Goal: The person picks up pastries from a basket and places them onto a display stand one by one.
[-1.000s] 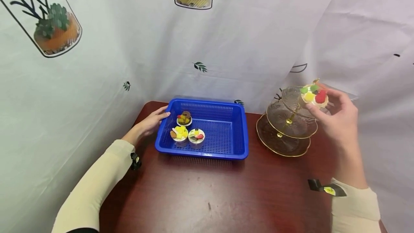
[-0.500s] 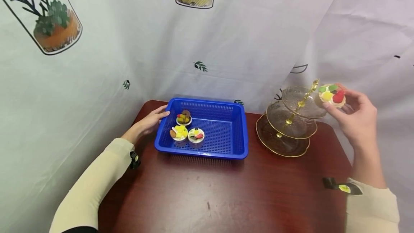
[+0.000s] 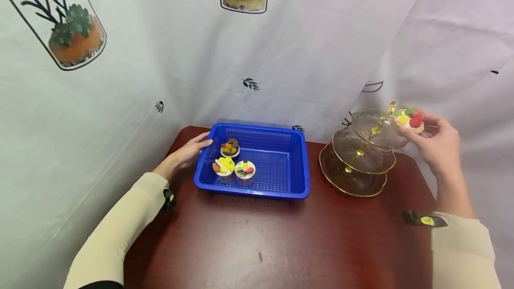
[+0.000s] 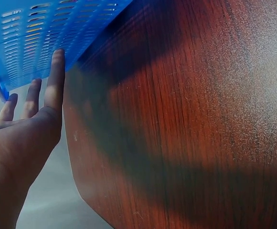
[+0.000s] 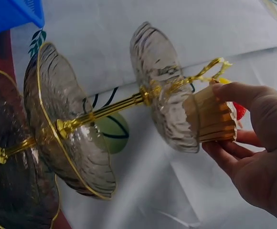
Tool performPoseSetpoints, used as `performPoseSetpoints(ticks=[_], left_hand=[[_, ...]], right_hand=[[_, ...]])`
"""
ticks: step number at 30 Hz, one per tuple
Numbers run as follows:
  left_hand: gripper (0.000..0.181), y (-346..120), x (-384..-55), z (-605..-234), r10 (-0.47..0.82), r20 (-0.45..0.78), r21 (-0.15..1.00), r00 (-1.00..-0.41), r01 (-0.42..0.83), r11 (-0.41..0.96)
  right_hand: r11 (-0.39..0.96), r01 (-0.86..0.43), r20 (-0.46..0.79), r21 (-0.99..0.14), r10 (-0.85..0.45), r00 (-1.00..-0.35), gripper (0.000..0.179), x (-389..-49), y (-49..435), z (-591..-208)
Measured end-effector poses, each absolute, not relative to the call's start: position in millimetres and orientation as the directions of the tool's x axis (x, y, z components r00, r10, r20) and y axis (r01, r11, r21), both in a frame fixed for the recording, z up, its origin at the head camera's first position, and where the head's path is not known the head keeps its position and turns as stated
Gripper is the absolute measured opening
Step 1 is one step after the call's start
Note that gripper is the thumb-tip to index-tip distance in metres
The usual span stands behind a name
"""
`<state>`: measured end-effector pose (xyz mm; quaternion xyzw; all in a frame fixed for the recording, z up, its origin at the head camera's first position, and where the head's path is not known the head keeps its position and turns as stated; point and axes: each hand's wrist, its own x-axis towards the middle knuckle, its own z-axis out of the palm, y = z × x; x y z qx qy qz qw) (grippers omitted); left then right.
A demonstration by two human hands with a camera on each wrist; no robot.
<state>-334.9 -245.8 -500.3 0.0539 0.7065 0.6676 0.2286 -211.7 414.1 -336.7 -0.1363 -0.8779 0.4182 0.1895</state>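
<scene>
My right hand (image 3: 439, 144) grips a fruit-topped cupcake (image 3: 408, 121) by its side, at the right edge of the top tier of a three-tier glass cake stand (image 3: 361, 193). In the right wrist view, the ridged tan base of the cupcake (image 5: 212, 117) overlaps the top plate; it looks in contact or nearly so. My left hand (image 3: 190, 150) holds the left rim of a blue plastic basket (image 3: 257, 193), thumb over the rim and fingers against the outer wall (image 4: 38, 52). Inside the basket's left half are three more fruit-topped cups: one at the back (image 3: 230, 147), two in front (image 3: 223, 167).
The basket and stand are on a dark red wooden table (image 3: 257, 244). A gold handle (image 3: 392, 107) rises from the stand's top tier near the right hand. Patterned white cloth (image 3: 321, 57) hangs behind and at both sides.
My right hand moved right with the cupcake, from in front of the stand's handle to the top plate's right edge, then lowered slightly. The left hand stayed on the basket.
</scene>
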Motion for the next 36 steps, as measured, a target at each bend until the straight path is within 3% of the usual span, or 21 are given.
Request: performPoseSetpoints(ticks=[17, 36], left_hand=[[0.064, -244.8, -335.6, -503.3, 0.362, -0.269, 0.963, -0.892, -0.25, 0.098], [0.066, -245.9, -334.2, -501.1, 0.366, -0.266, 0.964, -0.892, -0.244, 0.106]], right_hand=[[0.711, 0.111, 0.227, -0.694, 0.362, -0.904, 0.078, -226.0, 410.2, -346.1], [0.683, 0.118, 0.224, -0.72, 0.39, -0.893, 0.087, -221.8, 406.7, -351.9]])
